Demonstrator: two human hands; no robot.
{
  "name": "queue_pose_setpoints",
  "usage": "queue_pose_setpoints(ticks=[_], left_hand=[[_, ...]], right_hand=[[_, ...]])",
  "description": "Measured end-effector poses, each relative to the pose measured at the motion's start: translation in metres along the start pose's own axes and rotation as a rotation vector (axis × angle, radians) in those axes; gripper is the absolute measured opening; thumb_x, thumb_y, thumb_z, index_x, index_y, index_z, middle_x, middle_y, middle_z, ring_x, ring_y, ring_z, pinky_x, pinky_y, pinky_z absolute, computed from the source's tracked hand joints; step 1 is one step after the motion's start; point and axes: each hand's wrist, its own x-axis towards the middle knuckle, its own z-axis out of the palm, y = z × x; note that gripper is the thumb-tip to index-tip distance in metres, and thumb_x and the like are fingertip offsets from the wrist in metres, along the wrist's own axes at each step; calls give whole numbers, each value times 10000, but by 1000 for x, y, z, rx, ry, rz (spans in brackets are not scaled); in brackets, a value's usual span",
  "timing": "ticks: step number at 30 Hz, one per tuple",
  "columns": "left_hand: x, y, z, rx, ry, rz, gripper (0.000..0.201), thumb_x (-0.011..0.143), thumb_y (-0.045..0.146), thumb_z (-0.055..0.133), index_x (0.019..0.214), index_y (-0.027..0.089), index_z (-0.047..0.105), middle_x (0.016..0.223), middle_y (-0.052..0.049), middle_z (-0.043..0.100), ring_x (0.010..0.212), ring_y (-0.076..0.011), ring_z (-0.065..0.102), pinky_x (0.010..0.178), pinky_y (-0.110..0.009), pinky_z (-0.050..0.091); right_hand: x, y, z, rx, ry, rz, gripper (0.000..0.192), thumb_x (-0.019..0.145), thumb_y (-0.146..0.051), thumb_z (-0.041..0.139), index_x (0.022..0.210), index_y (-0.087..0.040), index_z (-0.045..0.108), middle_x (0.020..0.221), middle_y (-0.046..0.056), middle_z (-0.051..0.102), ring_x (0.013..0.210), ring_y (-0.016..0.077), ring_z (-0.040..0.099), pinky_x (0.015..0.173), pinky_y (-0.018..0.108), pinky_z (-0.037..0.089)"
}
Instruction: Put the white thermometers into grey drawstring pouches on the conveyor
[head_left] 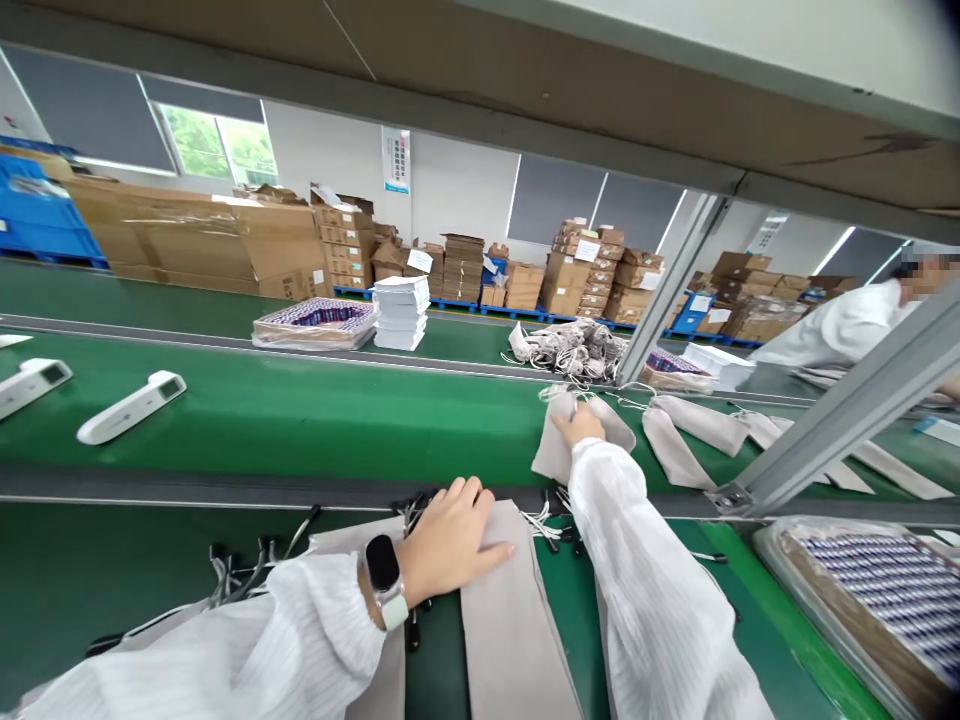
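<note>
grey pouch [553, 452] in right hand [583, 428], left hand [454, 535] on second pouch [514, 630]

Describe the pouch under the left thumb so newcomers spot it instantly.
In front of the bright green belt lies a darker work surface. On it, a long grey pouch stretches toward the camera. Unlike its neighbours, it has the left thumb across it.

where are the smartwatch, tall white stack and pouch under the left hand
Smartwatch [382, 563]: head view, on its dark screen.
Tall white stack [400, 314]: head view, its front side.
Pouch [514, 625]: head view, on its fabric body.
</note>
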Motion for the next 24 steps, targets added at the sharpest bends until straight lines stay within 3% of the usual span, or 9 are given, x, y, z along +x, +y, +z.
queue_pose_setpoints(ticks=[3, 6, 8, 9, 11, 15, 19, 24], left_hand=[[-1, -2, 0, 22, -25, -13, 405, 759, 528, 424, 922, 167, 508, 943, -83, 482, 905, -247, 436, 765, -359, 370], [2, -7, -1, -3, -51, -39, 427, 748, 531, 449, 981, 176, 493, 953, -76, 486, 920, -248, 431, 774, -358, 366], [3, -10, 0, -38, -69, -61, 444, 727, 525, 487, 1009, 183, 483, 959, -70, 494, 924, -247, 435, 780, -357, 367], [4, -11, 1, -59, -73, -73, 455, 711, 520, 511, 1016, 184, 481, 965, -69, 498, 927, -249, 437, 785, -359, 367], [6, -14, 2, -134, -76, -108, 471, 677, 494, 561, 1020, 181, 485, 983, -72, 510, 945, -262, 439, 806, -373, 359], [10, -18, 3, -371, -80, -183, 478, 662, 351, 594, 1086, 177, 458, 1115, -89, 507, 1038, -281, 430, 872, -391, 328], [12, -20, 2, -450, -69, -205, 410, 676, 259, 555, 1067, 196, 447, 1128, -65, 514, 1045, -244, 455, 848, -336, 362], [9, -15, 2, -482, 14, -247, 204, 718, 260, 494, 889, 203, 399, 947, -21, 547, 885, -198, 517, 741, -305, 392]], right_hand=[[-18, 1, 18, -113, 47, -27, 517, 686, -268, 560, 1156, -86, 448, 1112, 234, 475, 1063, 364, 427, 840, 502, 297], [-46, -8, 29, -179, 73, -426, 396, 779, -289, 449, 1154, -163, 458, 1139, 162, 474, 1078, 298, 415, 869, 456, 297], [-68, -14, 35, -104, 5, -736, 317, 815, -302, 387, 1088, -187, 501, 1064, 110, 533, 1020, 239, 457, 869, 397, 324], [-78, -16, 37, -16, -51, -816, 289, 821, -308, 374, 1043, -193, 520, 1019, 90, 557, 985, 217, 476, 862, 372, 337], [-94, -18, 43, 225, -199, -802, 236, 821, -304, 366, 961, -199, 525, 923, 58, 588, 886, 181, 520, 806, 330, 383], [-109, -16, 57, 638, -528, -558, 107, 778, -229, 383, 826, -201, 475, 730, -5, 578, 672, 125, 543, 647, 259, 422], [-115, -12, 62, 607, -523, -642, 94, 717, -154, 399, 738, -196, 480, 663, -28, 532, 648, 112, 503, 643, 242, 391], [-121, -10, 55, 601, -520, -771, 408, 532, -31, 382, 895, -205, 447, 769, -25, 526, 704, 115, 487, 631, 231, 369]])
